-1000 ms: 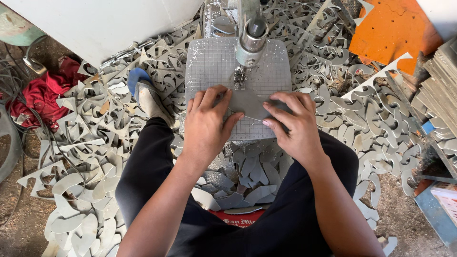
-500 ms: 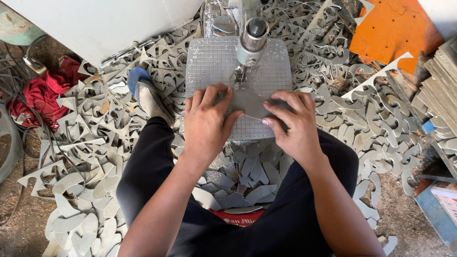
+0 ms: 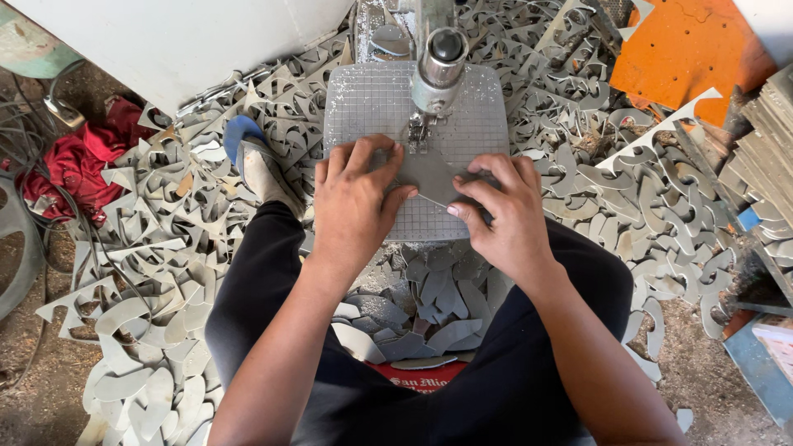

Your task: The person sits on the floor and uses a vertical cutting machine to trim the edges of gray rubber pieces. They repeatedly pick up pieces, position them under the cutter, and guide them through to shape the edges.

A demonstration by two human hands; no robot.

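Sheet cutting at saw, mid-piece.
Left hand and right hand press flat, fingers spread, on grey sheet lying on gridded desk under blade; cut unfinished. Many offcuts already cover floor.

A red label with pale lettering shows on the dark clothing at the person's lap.
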